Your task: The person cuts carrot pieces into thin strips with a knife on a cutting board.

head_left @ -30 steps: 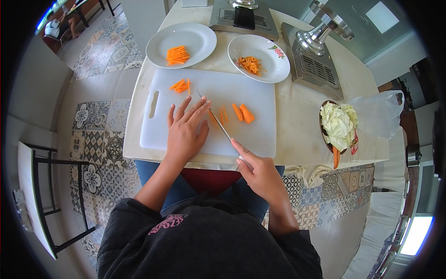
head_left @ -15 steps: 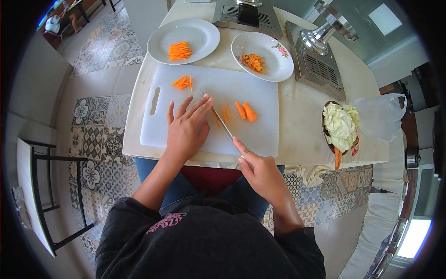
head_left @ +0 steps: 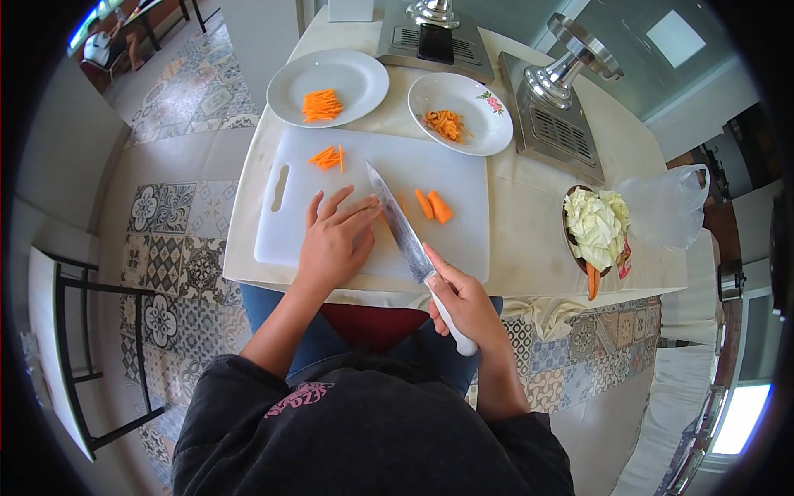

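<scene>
My right hand grips the white handle of a kitchen knife, its blade lying at a slant over the white cutting board. The broad side of the blade faces up, with the tip pointing away from me. My left hand is open on the board, fingers spread, the index and middle fingertips right beside the blade. A bit of orange shows near those fingertips, mostly hidden by the blade. To the right of the knife lie carrot pieces. Thin carrot strips rest near the board's far left.
Beyond the board stand a white plate with carrot sticks and a flowered bowl with carrot shavings. Two metal stands are behind. Cut cabbage in a brown bowl and a plastic bag sit at right.
The knife has turned from edge-down to showing its flat side, and its handle has come into view. My left fingers stay beside the blade. The view has shifted slightly.
</scene>
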Tool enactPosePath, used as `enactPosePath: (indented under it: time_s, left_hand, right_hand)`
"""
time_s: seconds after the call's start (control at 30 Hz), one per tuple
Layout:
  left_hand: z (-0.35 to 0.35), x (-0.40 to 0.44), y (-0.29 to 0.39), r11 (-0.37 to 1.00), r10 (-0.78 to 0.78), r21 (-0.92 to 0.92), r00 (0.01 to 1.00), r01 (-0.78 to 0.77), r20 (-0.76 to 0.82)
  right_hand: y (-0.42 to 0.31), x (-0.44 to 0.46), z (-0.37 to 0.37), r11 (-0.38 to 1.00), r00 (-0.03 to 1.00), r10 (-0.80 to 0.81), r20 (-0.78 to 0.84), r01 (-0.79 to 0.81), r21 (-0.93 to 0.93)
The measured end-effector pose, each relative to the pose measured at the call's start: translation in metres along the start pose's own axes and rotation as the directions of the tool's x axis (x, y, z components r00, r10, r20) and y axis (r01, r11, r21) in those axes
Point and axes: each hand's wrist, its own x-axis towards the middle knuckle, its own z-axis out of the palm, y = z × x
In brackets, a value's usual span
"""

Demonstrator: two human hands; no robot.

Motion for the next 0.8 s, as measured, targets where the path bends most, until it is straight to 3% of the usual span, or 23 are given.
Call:
enactPosePath:
  time_s: [0.27,0.37,0.47,0.5,0.57,0.67,0.8]
  left_hand:
    - [0.004,0.001,0.002,0.996,0.062,0.068,0.997,-0.059,-0.035]
    - [0.005,0.001,0.003,0.999,0.027,0.025,0.998,-0.026,-0.06]
    - [0.005,0.001,0.002,0.999,0.034,-0.018,0.995,-0.035,-0.093]
    - [0.005,0.001,0.002,0.999,0.019,-0.038,0.993,-0.023,-0.113]
    - [0.004,0.001,0.0,0.997,-0.016,-0.077,0.988,0.004,-0.153]
    - [-0.003,0.002,0.001,0.978,-0.085,-0.201,0.984,0.053,-0.155]
    - [-0.005,0.001,0.005,0.996,0.043,-0.075,0.99,-0.054,-0.132]
  right_hand:
    - [0.003,-0.007,0.016,0.998,0.996,-0.038,-0.081,0.043,0.056]
    - [0.004,-0.012,0.014,0.984,0.978,-0.161,-0.134,0.169,0.055]
    - [-0.002,-0.016,0.013,0.972,0.953,-0.228,-0.199,0.213,-0.097]
    - [0.0,-0.015,0.012,0.935,0.926,-0.312,-0.214,0.259,-0.241]
    - [0.006,-0.013,0.01,0.796,0.857,-0.474,-0.201,0.32,-0.513]
    - [0.01,-0.015,0.012,0.607,0.797,-0.575,-0.182,0.267,-0.748]
    - [0.011,-0.017,0.016,0.503,0.779,-0.606,-0.16,0.22,-0.836]
